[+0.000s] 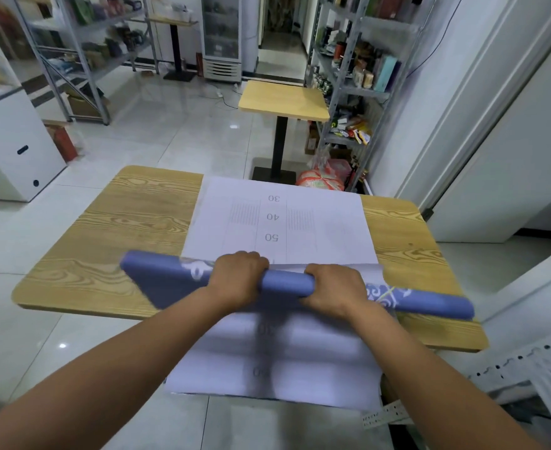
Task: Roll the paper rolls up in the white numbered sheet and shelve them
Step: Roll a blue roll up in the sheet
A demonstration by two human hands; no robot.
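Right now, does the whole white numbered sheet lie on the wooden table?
No, the near end of the white numbered sheet hangs past the near edge of the wooden table.

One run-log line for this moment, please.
left hand: grips blue paper roll | right hand: grips it | white numbered sheet: under roll, on table

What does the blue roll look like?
The blue roll is a long tube of bluish-purple paper with white swirly patterns. It lies crosswise on the white sheet on the table, both ends sticking out past the sheet. Its left end looks wider and looser. The left hand and right hand grip its middle.
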